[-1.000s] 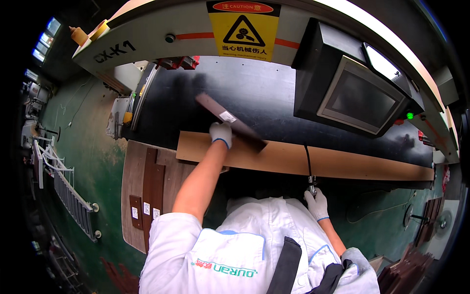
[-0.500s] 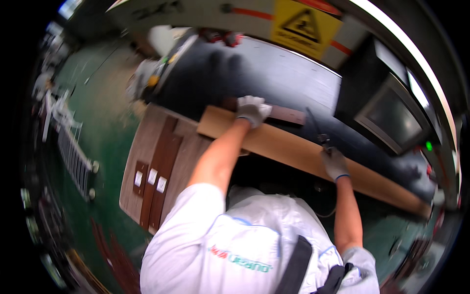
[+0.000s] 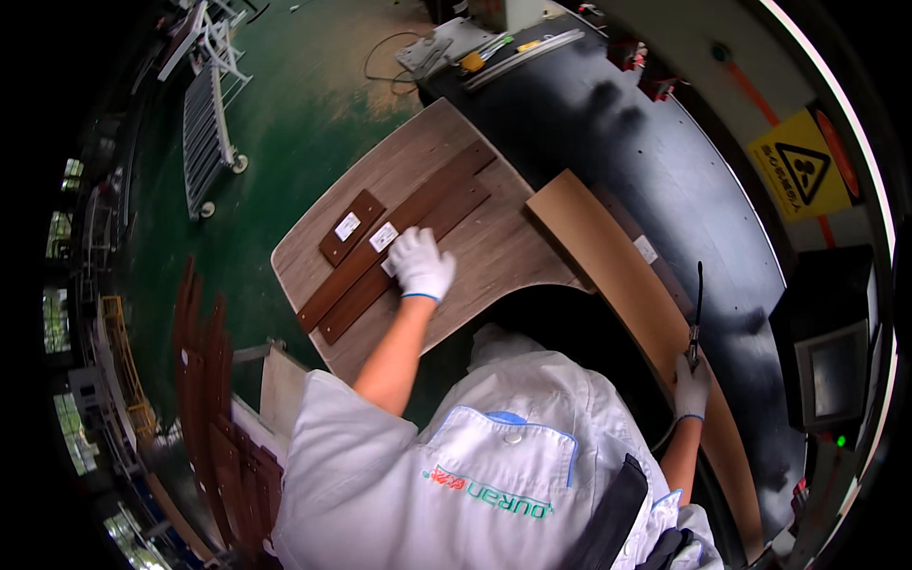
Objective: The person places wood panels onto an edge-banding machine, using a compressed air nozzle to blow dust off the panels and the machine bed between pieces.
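Observation:
My left hand point(image 3: 421, 266), in a white glove, lies over the nearer of two long dark-brown planks point(image 3: 380, 275), its fingers stretched out across the plank and partly covering a white label. A short brown board point(image 3: 351, 226) with its own label lies beside the long ones. All rest on a wood-grain tabletop point(image 3: 475, 271) with rounded corners. My gloved right hand point(image 3: 693, 388) is closed around what looks like an air blow gun point(image 3: 694, 334), its thin dark nozzle pointing away from me. Below that hand runs a long tan strip point(image 3: 608, 256), and beyond it a labelled brown board point(image 3: 632, 228) lies on the black machine bed.
The black machine bed point(image 3: 608, 123) stretches along the right, with a boxed screen point(image 3: 834, 375) and a yellow warning sign point(image 3: 803, 163) beside it. At lower left stand stacked brown planks point(image 3: 214, 427). A wheeled metal rack point(image 3: 204, 142) stands on the green floor.
My left hand has left the brown board on the machine bed and moved left onto the planks. The view has turned left. My right hand still grips the air blow gun.

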Tool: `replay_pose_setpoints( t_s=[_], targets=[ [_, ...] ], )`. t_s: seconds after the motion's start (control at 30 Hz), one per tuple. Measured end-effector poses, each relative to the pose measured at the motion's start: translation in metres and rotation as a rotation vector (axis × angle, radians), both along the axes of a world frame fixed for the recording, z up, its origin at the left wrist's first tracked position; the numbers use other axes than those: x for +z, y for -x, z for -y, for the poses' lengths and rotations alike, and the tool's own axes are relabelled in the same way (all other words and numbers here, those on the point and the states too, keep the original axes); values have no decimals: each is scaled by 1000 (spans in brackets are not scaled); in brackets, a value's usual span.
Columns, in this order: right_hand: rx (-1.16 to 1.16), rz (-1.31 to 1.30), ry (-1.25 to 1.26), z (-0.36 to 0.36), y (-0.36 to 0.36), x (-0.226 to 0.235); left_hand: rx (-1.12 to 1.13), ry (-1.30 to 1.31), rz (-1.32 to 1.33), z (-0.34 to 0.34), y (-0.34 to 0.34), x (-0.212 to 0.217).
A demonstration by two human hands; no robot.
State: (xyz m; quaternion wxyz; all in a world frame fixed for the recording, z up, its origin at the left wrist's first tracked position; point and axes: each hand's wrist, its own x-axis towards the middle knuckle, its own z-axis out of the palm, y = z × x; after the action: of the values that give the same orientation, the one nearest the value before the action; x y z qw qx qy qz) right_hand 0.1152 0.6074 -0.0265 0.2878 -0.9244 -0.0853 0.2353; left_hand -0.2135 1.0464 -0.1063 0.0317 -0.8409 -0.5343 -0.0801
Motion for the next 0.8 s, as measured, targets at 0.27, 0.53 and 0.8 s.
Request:
replay_pose_setpoints(
  t_s=[0.27, 0.53, 0.8],
  targets=[
    [140, -108, -174, -78, 69, -4, -84, 430, -161, -24, 58, 26],
    [64, -94, -215, -64, 107, 0, -56, 804, 257, -34, 22, 81],
    [1, -68, -262, -11, 100, 28, -145, 972, 1165, 37, -204, 101]
  ],
)
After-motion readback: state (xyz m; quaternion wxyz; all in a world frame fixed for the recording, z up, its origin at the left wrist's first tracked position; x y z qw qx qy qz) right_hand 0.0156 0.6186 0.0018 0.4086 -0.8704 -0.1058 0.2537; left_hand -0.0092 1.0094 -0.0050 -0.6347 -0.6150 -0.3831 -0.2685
